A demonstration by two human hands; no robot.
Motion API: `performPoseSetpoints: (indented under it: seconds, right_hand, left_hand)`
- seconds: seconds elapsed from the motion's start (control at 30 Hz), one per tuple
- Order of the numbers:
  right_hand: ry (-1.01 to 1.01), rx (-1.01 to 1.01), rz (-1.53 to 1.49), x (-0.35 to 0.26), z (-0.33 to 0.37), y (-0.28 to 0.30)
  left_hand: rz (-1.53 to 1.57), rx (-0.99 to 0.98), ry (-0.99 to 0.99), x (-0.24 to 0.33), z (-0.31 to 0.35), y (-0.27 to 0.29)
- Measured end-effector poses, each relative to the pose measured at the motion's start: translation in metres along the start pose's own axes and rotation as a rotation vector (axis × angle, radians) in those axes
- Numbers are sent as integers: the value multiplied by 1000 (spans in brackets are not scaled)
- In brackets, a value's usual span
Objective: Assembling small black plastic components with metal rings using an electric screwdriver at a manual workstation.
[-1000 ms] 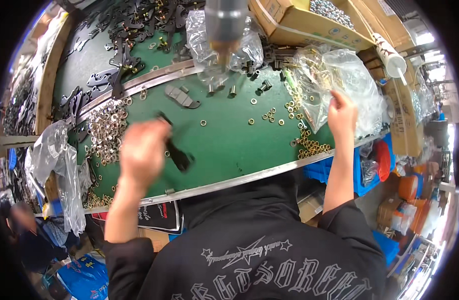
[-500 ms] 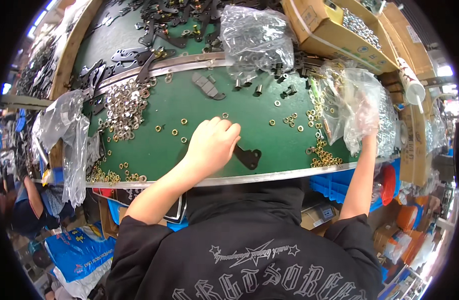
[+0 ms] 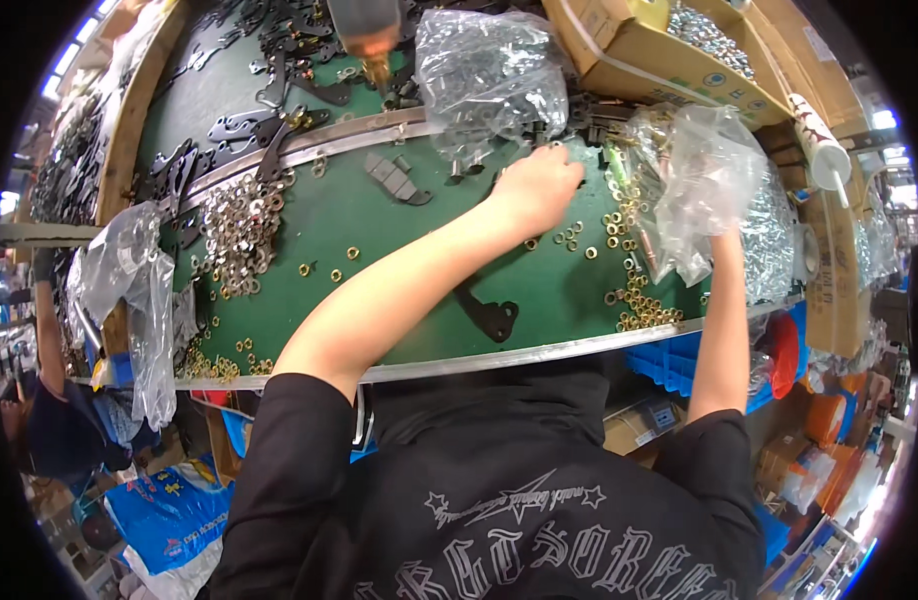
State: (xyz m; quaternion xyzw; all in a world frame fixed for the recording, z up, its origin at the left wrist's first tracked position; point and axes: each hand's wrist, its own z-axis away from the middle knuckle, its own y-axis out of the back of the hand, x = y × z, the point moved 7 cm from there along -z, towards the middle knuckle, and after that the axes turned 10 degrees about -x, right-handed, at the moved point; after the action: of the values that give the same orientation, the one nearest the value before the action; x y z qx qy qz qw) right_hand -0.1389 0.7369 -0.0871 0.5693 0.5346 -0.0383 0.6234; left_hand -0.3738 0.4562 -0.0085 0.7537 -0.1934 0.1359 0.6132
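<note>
One black bracket (image 3: 491, 320): on green bench (image 3: 579, 305) by front rail (image 3: 479, 362), likely there for easy reach.
Left hand (image 3: 541, 188): fingers curled near centre bag (image 3: 489, 75); I can't tell if pinching.
Right hand (image 3: 722, 218): veiled by right bag (image 3: 717, 150), so grip unreadable to me.

The one view looks from the wearer's head, through the left of two side-by-side fisheye lenses, steeply downward and forward over the green surface (image 3: 569, 310). It sits near enough that the surface spans most of the picture's width and runs past its top. The near edge (image 3: 459, 371) bows across below the middle; nearest of all, the wearer's black shirt (image 3: 479, 440) fills the bottom.
</note>
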Motion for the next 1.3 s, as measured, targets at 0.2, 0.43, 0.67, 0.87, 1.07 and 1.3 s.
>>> performPoseSetpoints:
  seconds: [0.2,0.43,0.67,0.87,1.07,1.3]
  right_hand:
    - [202,-33,412,-6,-7,16]
    - [262,-8,431,8,11,18]
    - [358,94,607,-26,25,15]
    - [388,224,819,-104,53,11]
    - [63,458,-108,-137,108,30]
    - [-88,575,-888,-147,160,48]
  left_hand:
    - [-95,-294,115,1,44,9]
    - [100,129,290,-10,184,90]
    - [-220,359,584,-97,266,160]
    - [-255,305,363,-140,209,148]
    - [-295,235,614,-165,181,123]
    - [-45,355,701,-163,197,127]
